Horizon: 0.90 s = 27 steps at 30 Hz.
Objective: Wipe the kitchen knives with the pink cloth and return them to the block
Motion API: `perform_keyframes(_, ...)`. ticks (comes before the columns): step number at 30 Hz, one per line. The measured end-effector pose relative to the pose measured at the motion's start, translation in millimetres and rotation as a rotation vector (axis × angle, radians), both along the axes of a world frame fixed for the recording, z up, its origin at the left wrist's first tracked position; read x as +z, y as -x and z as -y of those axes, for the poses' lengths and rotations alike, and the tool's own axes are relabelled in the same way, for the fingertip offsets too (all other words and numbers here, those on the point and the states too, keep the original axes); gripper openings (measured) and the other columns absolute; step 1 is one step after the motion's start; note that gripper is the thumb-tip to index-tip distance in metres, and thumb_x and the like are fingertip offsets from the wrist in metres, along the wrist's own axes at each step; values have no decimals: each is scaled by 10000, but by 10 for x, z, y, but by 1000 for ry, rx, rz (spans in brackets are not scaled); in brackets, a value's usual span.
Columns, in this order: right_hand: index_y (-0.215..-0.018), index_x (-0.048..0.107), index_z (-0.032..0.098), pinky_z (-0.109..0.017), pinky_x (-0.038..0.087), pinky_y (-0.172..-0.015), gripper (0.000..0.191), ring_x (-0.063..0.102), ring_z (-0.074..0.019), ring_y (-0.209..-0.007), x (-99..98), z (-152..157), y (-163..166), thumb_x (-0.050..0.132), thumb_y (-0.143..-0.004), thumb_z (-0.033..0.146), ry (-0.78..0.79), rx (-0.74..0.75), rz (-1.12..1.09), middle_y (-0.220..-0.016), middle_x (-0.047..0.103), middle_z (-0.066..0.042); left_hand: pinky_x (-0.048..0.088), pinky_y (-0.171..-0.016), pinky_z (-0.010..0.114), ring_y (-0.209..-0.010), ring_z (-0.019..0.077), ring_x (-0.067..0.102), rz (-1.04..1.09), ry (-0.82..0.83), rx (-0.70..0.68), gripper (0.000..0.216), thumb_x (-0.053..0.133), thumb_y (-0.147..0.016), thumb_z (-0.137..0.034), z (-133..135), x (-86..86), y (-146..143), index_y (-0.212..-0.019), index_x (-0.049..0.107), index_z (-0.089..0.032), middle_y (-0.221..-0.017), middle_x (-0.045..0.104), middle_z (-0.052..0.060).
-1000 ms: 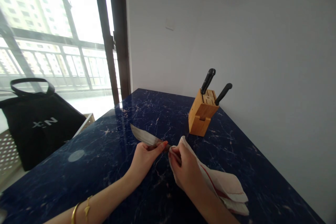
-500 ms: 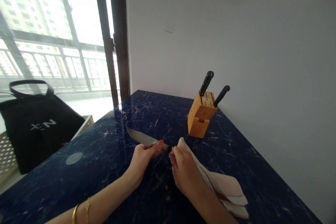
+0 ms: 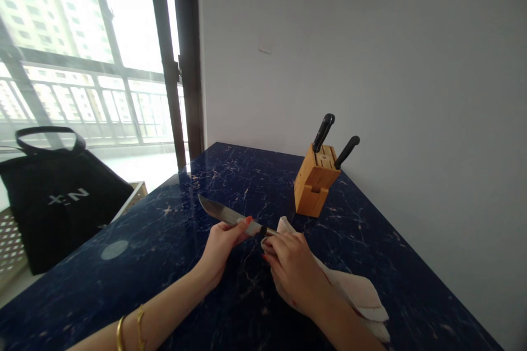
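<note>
A kitchen knife (image 3: 224, 212) is held above the dark blue marbled table, its tip pointing to the far left. My left hand (image 3: 222, 241) pinches the blade near the handle, thumb on top. My right hand (image 3: 294, 269) is closed round a whitish cloth (image 3: 358, 293) with a red stripe, pressed against the knife's handle. Most of the handle is hidden under the cloth and fingers. The cloth's loose end trails on the table to the right, partly under my right forearm.
Beyond my hands stands a wooden knife block (image 3: 315, 184) with two black-handled knives in it. A black bag (image 3: 61, 203) rests on a lattice-sided basket (image 3: 10, 247) left of the table (image 3: 164, 263). A white wall (image 3: 370, 66) runs along the back and right.
My right hand with the cloth has slid a little along the handle, away from the blade, and more of the handle's front end shows. My left hand still holds the blade.
</note>
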State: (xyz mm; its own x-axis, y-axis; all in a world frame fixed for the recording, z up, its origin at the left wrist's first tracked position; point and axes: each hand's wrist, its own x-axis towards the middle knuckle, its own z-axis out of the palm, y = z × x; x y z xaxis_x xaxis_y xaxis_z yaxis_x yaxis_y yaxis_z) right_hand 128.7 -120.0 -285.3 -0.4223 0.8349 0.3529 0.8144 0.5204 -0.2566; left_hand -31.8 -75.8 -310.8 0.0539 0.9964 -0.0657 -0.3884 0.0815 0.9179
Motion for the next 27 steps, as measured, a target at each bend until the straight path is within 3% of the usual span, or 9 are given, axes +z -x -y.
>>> perform_keyframes(3,-1018,559,223,-374,365,-838,251,532,-228,-947,142,63,-50,536,-779,153,-35,14,104,-993,614,-54,498,-746,231,-747,169,655,11,-1,-3,245,712,-653,-318,-9,-17,8,-754,685,-97,-785,716,79)
perform_keyframes(6,-907,593,206,-355,411,-706,199,569,-244,-853,197,214,-139,561,-725,133,-57,-143,238,-944,622,-76,499,-770,253,-770,184,656,19,9,-1,268,709,-654,-331,-25,-50,9,-768,682,-91,-810,715,94)
perform_keyframes(8,-910,585,211,-357,418,-652,264,585,-257,-812,139,342,-229,566,-675,93,-77,-240,336,-913,628,-65,499,-776,265,-765,187,655,21,22,17,276,718,-643,-330,-36,-70,6,-763,678,-86,-811,713,98)
perform_keyframes(10,-912,575,217,-326,425,-600,330,606,-240,-767,19,448,-330,583,-615,75,-51,-193,401,-924,635,-48,500,-776,268,-760,184,653,26,28,31,281,723,-638,-327,-44,-82,3,-772,676,-84,-816,711,98)
perform_keyframes(13,-931,566,237,-303,413,-556,336,622,-218,-757,-185,499,-455,522,-651,57,-98,-165,495,-936,644,-29,501,-779,276,-757,181,649,50,23,32,292,724,-637,-329,-46,-86,3,-787,675,-83,-824,708,99)
perform_keyframes(17,-923,592,244,-309,402,-571,351,622,-203,-704,-301,390,-489,459,-695,12,-119,-265,575,-859,669,-4,500,-790,284,-764,182,648,86,13,30,280,726,-639,-317,-58,-97,8,-780,675,-81,-823,706,100)
perform_keyframes(27,-1014,578,208,-332,364,-666,326,575,-225,-865,-164,-70,-498,370,-820,49,-32,-332,512,-1016,634,-43,508,-789,259,-779,170,652,176,23,118,257,744,-626,-267,-177,-168,54,-790,673,-81,-823,709,96)
